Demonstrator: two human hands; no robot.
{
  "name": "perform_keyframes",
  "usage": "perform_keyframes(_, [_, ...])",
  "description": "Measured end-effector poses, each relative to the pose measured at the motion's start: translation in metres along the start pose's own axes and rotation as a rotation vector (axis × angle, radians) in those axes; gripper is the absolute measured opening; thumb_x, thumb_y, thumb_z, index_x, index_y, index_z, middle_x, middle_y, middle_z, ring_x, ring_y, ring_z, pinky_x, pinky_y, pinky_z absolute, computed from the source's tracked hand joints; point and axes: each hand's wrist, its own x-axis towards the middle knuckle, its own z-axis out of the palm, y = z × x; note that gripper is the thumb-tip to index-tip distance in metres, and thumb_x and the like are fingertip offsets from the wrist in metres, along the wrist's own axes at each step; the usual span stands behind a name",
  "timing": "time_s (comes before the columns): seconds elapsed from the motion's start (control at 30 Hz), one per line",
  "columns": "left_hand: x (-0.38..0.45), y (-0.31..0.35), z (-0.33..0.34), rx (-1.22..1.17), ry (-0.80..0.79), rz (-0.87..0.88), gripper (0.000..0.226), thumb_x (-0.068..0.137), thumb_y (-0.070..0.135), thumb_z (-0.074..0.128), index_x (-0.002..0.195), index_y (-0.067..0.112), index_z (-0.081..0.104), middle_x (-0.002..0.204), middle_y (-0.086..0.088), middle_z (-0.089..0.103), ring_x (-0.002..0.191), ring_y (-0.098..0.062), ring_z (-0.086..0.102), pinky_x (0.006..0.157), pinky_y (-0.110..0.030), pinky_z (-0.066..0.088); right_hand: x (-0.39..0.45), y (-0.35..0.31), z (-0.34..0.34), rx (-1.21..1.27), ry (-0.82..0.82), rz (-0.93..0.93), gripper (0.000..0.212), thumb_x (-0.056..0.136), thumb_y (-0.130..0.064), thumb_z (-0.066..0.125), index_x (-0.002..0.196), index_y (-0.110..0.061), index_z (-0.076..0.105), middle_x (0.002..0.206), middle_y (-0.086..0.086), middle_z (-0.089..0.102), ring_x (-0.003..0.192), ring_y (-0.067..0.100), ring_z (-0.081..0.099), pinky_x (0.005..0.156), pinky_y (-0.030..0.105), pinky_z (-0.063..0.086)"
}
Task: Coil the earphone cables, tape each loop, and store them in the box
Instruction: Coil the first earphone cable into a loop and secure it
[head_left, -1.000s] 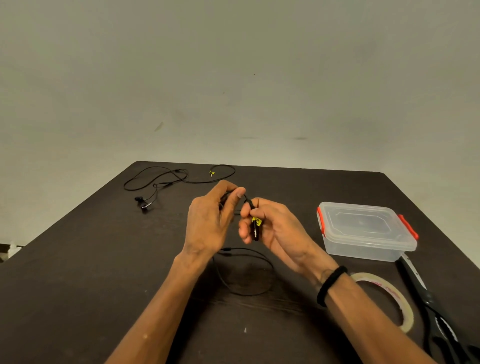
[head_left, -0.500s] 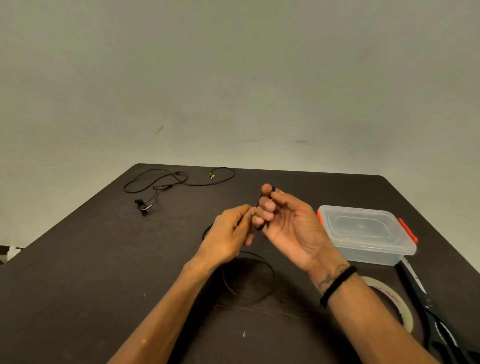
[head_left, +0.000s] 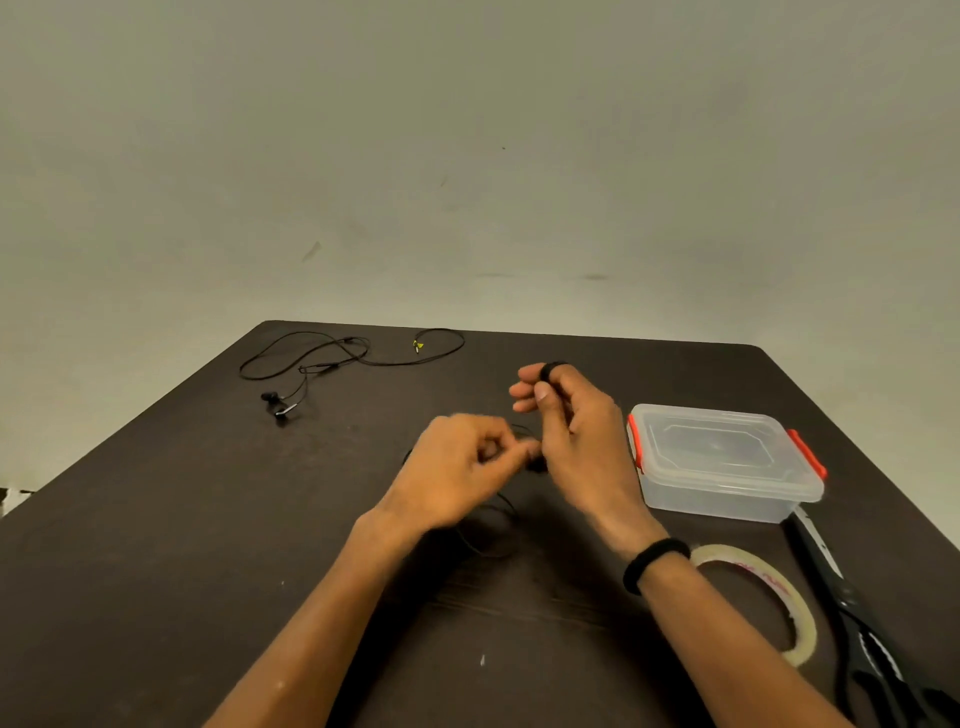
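Observation:
Over the middle of the dark table, my right hand (head_left: 566, 421) is raised with turns of a black earphone cable (head_left: 551, 368) wrapped round its fingers, thumb pressing on them. Close to its left, my left hand (head_left: 460, 467) pinches the same cable; the loose rest of it (head_left: 506, 506) lies in a loop on the table under both hands. A second black earphone (head_left: 332, 358) lies uncoiled at the far left. The clear box with red clips (head_left: 722, 462) stands shut to the right. The tape roll (head_left: 763, 592) lies flat near my right forearm.
Black scissors (head_left: 852, 613) lie along the right edge of the table (head_left: 156, 545), between the tape roll and the edge. A bare wall rises behind the table's far edge.
My right hand has risen and turned, and cable now sits wound round its fingers. My left hand has dropped lower and moved right, feeding the cable. The yellow-tagged plug is out of sight.

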Motion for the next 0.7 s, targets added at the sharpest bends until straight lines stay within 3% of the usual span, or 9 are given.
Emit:
perform_keyframes(0.1, [0.004,-0.004,-0.008,-0.408,0.047,-0.175,0.041,0.1,0.049,0.061,0.074,0.018,0.065,0.054,0.003,0.051,0.048,-0.012,0.042,0.05,-0.029,0.037,-0.004,0.004,-0.001,-0.161,-0.054,-0.061,0.025,0.11,-0.01,0.046,0.125,-0.013,0.066,0.108,-0.003,0.072,0.095,0.003,0.07,0.08,0.01,0.052])
perform_keyframes(0.2, [0.005,-0.004,-0.013,-0.527,0.074,-0.18,0.041,0.104,0.041,0.056,0.083,0.006,0.061,0.056,-0.001,0.054,0.047,-0.017,0.05,0.048,-0.028,0.044,-0.008,0.004,0.003,-0.26,-0.142,-0.074,0.024,0.108,-0.011,0.045,0.123,-0.014,0.065,0.105,-0.004,0.069,0.09,0.005,0.068,0.078,0.014,0.052])
perform_keyframes(0.33, [0.004,-0.003,-0.013,-0.508,0.163,-0.155,0.042,0.106,0.039,0.054,0.087,0.003,0.062,0.055,0.0,0.049,0.042,-0.011,0.039,0.041,-0.021,0.034,-0.01,0.0,0.004,-0.281,-0.213,-0.058,0.02,0.106,-0.01,0.044,0.099,-0.016,0.062,0.089,-0.007,0.065,0.083,0.006,0.061,0.072,0.014,0.043])
perform_keyframes(0.43, [0.006,-0.01,-0.016,-0.489,0.3,-0.132,0.041,0.104,0.041,0.057,0.083,0.007,0.066,0.053,0.007,0.045,0.047,-0.008,0.038,0.047,-0.021,0.032,-0.011,-0.005,0.005,-0.22,-0.242,-0.005,0.026,0.103,-0.008,0.043,0.084,-0.016,0.058,0.08,-0.01,0.061,0.071,0.006,0.056,0.065,0.02,0.04])
perform_keyframes(0.53, [0.006,-0.015,-0.018,-0.445,0.405,-0.102,0.04,0.102,0.049,0.06,0.078,0.018,0.067,0.054,0.009,0.043,0.052,-0.012,0.037,0.052,-0.034,0.032,-0.011,-0.009,0.007,-0.112,-0.29,0.111,0.035,0.103,-0.015,0.042,0.079,-0.027,0.064,0.068,-0.009,0.059,0.058,0.008,0.051,0.06,0.036,0.044])
perform_keyframes(0.6, [0.005,-0.015,-0.018,-0.399,0.444,-0.086,0.038,0.101,0.051,0.059,0.077,0.022,0.066,0.054,0.011,0.043,0.052,-0.014,0.037,0.053,-0.042,0.034,-0.012,-0.013,0.009,-0.05,-0.309,0.16,0.036,0.1,-0.026,0.043,0.071,-0.031,0.064,0.066,0.003,0.059,0.06,0.024,0.052,0.064,0.047,0.046])
perform_keyframes(0.7, [0.006,-0.014,-0.017,-0.366,0.509,-0.082,0.036,0.102,0.046,0.062,0.076,0.022,0.066,0.052,0.013,0.043,0.051,-0.012,0.036,0.052,-0.037,0.031,-0.013,-0.02,0.012,0.141,-0.354,0.269,0.035,0.094,-0.033,0.046,0.07,-0.015,0.065,0.062,0.004,0.049,0.06,0.02,0.045,0.064,0.044,0.04])
